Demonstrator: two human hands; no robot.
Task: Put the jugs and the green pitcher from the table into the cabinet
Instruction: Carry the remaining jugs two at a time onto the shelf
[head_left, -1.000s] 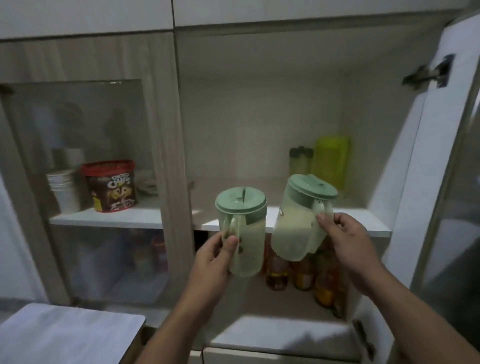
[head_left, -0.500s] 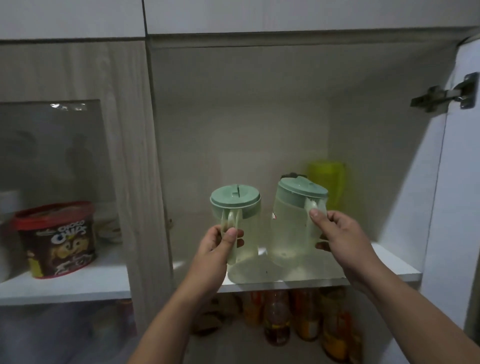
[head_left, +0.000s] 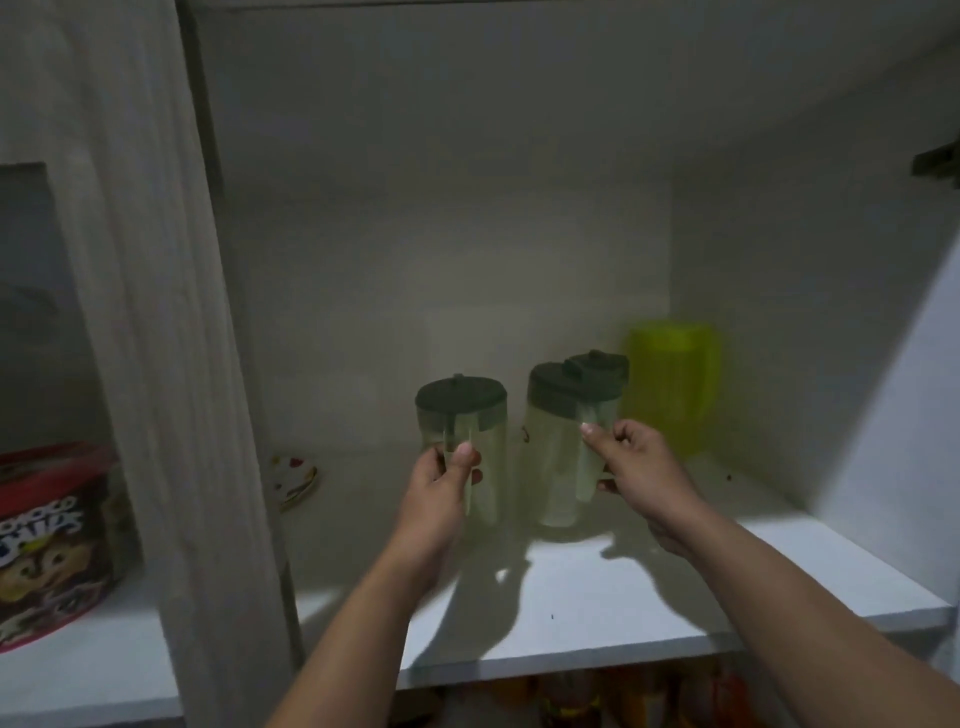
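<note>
Two clear jugs with grey-green lids stand upright side by side on the white cabinet shelf. My left hand grips the handle of the left jug. My right hand grips the handle of the right jug. Behind the right jug, in the back right corner, stands the bright green pitcher. A third jug lid shows just behind the right jug; its body is hidden.
A wooden upright divides this bay from the left bay, where a red-lidded cereal tub stands. A small patterned dish lies at the shelf's back left. Bottles show on the shelf below.
Both hands have carried the jugs forward and deeper into the cabinet, from above the shelf's front edge down onto the shelf. The view has closed in on the bay.
</note>
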